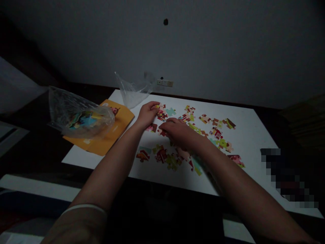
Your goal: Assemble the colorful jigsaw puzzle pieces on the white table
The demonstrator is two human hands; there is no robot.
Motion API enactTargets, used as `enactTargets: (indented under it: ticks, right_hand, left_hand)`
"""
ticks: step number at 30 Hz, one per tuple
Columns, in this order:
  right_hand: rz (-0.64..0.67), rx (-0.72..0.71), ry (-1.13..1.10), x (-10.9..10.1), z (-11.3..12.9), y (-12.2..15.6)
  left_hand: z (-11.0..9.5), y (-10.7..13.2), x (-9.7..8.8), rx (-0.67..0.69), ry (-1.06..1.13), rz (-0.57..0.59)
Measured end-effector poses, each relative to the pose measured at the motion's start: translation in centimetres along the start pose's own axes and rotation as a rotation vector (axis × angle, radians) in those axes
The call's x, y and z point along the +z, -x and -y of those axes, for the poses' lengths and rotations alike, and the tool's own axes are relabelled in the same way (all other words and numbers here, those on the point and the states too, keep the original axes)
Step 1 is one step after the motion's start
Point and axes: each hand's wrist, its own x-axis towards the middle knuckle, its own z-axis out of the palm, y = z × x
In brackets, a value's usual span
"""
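Pretty dim room, so take the colours loosely. The biggest thing in view is the plain grey wall (228,51) across the back. Below it is a white surface (254,132), which takes up most of the middle and runs off to the right.

On the left end of it lies an orange folder (119,125), flat, with one corner hanging over the near edge. A crumpled clear plastic bag (76,115) sits on top of the folder's left part, with something blue and yellow inside that I can't make out. A second clear bag (133,89) stands open at the far edge of the white area, just behind the hands.

Both arms reach in from the bottom. The left hand (148,114) is curled, its fingertips pinched on a small yellow-tipped piece (157,107) right at the far-left end of the scatter. The right hand (179,132) lies palm down just beside it, fingers pointing left and resting on some of the pieces. I honestly can't tell whether it's gripping anything.

The jigsaw pieces (218,132) are loose and spread over the middle, mostly red, green, yellow and teal. One bunch lies beyond the hands out towards the right, and another cluster sits nearer, under the right forearm.

Smallest bits are a wall socket (165,82) low on the wall behind the second bag and a dark spot (166,22) high up above it.
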Motion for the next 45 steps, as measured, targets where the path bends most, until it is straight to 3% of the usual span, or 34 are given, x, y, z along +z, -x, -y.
enactTargets:
  ticks: [4, 8, 11, 15, 17, 21, 26, 39, 45]
  right_hand:
    - [0.016, 0.035, -0.079, 0.1, -0.5, -0.9]
    - [-0.071, 0.061, -0.296, -0.6, -0.7, 0.2]
    - [-0.255, 0.137, -0.568, -0.9, -1.6, 2.2]
    - [-0.589, 0.471, -0.99, -0.8, -3.5, 4.7]
    - [-0.685, 0.54, -1.084, -0.9, -4.1, 5.1]
    - [-0.771, 0.567, -1.075, -1.2, -4.0, 4.7]
    - [-0.851, 0.558, -1.061, -1.2, -3.2, 4.2]
    - [-0.784, 0.575, -0.967, -1.6, -3.3, 4.5]
    - [-0.804, 0.601, -0.975, -1.6, -3.5, 4.3]
  left_hand:
    - [-0.1, -0.1, 0.1, -0.038, 0.038, -0.038]
    - [-0.6, -0.1, 0.6, -0.066, 0.1, -0.033]
    - [-1.3, 0.7, 1.3, -0.128, 0.189, 0.027]
    - [-2.2, 2.8, 2.5, -0.156, 0.243, 0.194]
    - [-2.7, 3.9, 3.2, -0.152, 0.251, 0.256]
    - [-3.5, 5.2, 4.2, -0.154, 0.268, 0.275]
    - [-3.6, 5.2, 4.4, -0.138, 0.241, 0.294]
    - [-2.6, 4.6, 4.3, -0.155, 0.204, 0.243]
    - [-2.9, 4.6, 4.4, -0.221, 0.287, 0.265]
